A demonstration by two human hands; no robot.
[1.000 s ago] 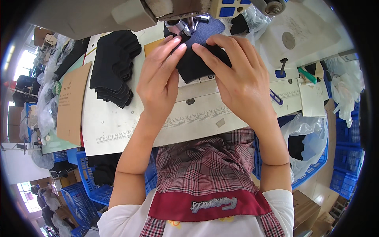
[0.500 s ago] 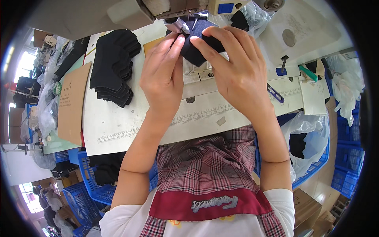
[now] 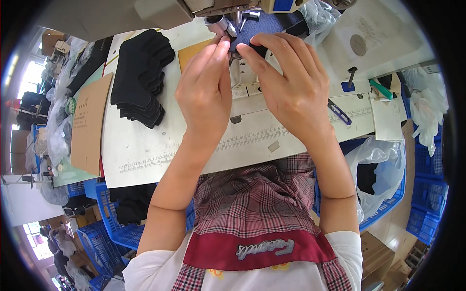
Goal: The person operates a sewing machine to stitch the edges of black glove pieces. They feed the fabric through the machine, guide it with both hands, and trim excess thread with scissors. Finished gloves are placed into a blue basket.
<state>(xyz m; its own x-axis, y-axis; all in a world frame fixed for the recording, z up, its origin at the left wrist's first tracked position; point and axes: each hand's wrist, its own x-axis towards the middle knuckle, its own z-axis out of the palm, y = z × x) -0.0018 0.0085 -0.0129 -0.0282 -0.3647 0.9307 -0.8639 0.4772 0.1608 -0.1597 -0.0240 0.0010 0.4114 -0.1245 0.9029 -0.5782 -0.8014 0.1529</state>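
A dark blue fabric piece [image 3: 274, 25] with black edging lies under the needle area of a sewing machine [image 3: 206, 10]. My left hand [image 3: 205, 94] is closed, its thumb and index fingertips pinching the near left edge of the fabric beside the metal cylinder [image 3: 217, 24]. On the other side my right hand [image 3: 294, 75] grips the near edge between thumb and bent index finger, the other fingers curled alongside. The fingers hide part of that edge. A stack of black fabric pieces [image 3: 141, 77] lies on the table left of my left hand.
The white table [image 3: 194, 160] carries a printed ruler strip. A purple thread snipper [image 3: 339, 112] and a green-handled tool [image 3: 381, 89] lie at the right. A cardboard sheet [image 3: 91, 126] leans at the left. Blue baskets [image 3: 119, 228] stand below the table; clear plastic bags hang at the right.
The fabric has moved away from me under the machine. Its dark pointed corner no longer hangs between my hands, and more of the blue face shows behind. My hands have shifted slightly.
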